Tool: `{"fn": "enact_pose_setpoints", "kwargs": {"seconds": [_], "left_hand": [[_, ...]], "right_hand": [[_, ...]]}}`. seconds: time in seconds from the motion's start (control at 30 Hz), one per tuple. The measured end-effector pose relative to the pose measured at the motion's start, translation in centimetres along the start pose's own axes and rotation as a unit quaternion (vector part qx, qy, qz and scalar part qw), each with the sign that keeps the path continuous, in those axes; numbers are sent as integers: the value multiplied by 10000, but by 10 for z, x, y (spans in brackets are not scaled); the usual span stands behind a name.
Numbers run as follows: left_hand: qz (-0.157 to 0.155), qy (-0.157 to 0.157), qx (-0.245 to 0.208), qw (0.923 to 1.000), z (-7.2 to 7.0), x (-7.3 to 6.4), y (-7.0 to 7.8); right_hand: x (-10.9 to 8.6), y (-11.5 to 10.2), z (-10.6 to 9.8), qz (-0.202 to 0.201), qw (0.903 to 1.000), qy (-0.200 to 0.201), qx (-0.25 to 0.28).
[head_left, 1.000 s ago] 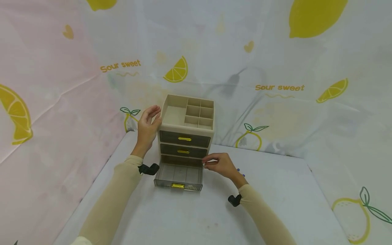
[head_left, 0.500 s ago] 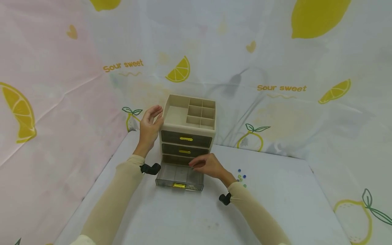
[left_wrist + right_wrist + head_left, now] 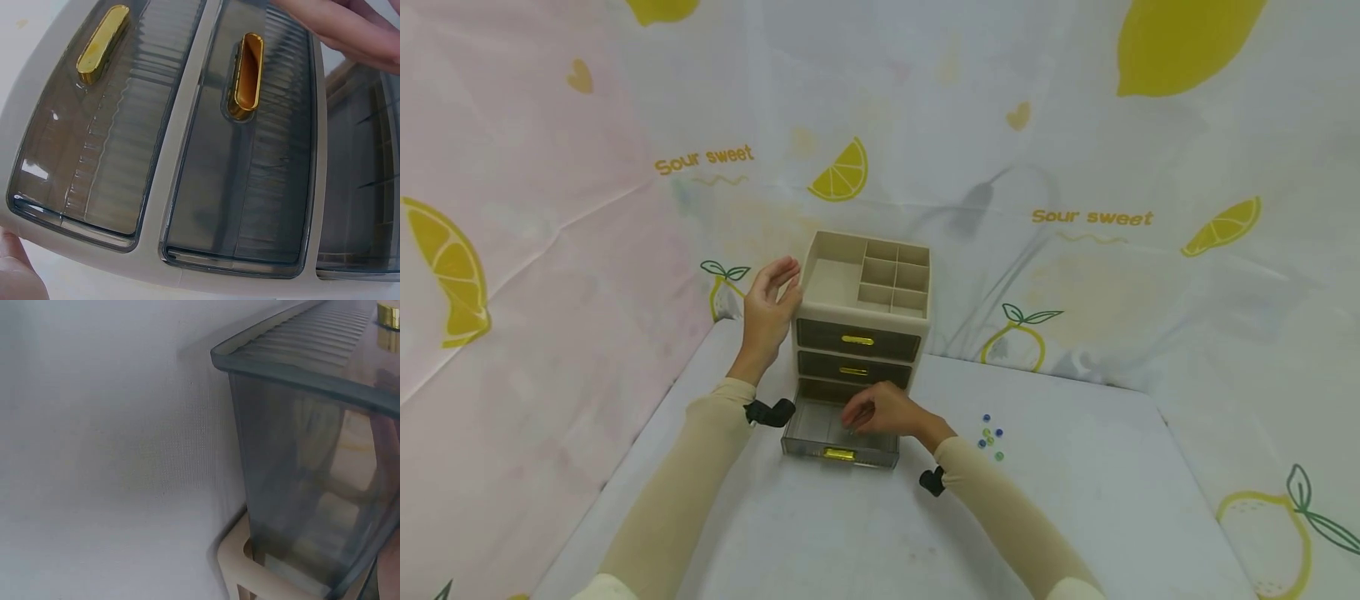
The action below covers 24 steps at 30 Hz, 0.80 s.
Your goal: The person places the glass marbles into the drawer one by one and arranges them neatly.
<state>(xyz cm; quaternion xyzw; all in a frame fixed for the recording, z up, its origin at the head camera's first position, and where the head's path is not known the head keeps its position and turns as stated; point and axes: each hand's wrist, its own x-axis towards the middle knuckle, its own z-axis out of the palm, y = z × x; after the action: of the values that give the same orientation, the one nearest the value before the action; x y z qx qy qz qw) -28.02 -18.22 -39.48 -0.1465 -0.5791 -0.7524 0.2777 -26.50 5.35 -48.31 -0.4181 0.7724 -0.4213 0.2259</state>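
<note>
A beige desktop drawer cabinet (image 3: 861, 312) stands on the table with its bottom drawer (image 3: 808, 427) pulled out. Against the cabinet's left side rests my left hand (image 3: 769, 304), its fingers loosely bent. My right hand (image 3: 887, 410) is over the open drawer, fingers pointing down into it. Between thumb and fingers it pinches a small pale bead, mostly hidden. In the left wrist view the two closed smoky drawers (image 3: 240, 187) show gold handles, and the right hand (image 3: 350, 28) appears at the top right. The right wrist view shows the drawer's clear side wall (image 3: 287, 462).
Several small blue and green glassy beads (image 3: 990, 441) lie on the white table (image 3: 1075, 467) to the right of the cabinet. A lemon-printed cloth (image 3: 925, 108) hangs behind and at the sides. The cabinet's top tray (image 3: 835, 283) has divided compartments.
My right hand has moved left and down from the drawer's right edge to over its inside. The beads on the table have come into view. The left hand stays on the cabinet.
</note>
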Motion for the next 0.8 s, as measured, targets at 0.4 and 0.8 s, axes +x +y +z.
{"fn": "enact_pose_setpoints", "kwargs": {"seconds": [0.4,0.8], "left_hand": [[18,24,2,10000,0,0,1],[49,19,-66,10000,0,0,-2]], "right_hand": [[20,1,14,-181,9948,-685,-737],[31,8,32,-55,9947,-737,-716]]}}
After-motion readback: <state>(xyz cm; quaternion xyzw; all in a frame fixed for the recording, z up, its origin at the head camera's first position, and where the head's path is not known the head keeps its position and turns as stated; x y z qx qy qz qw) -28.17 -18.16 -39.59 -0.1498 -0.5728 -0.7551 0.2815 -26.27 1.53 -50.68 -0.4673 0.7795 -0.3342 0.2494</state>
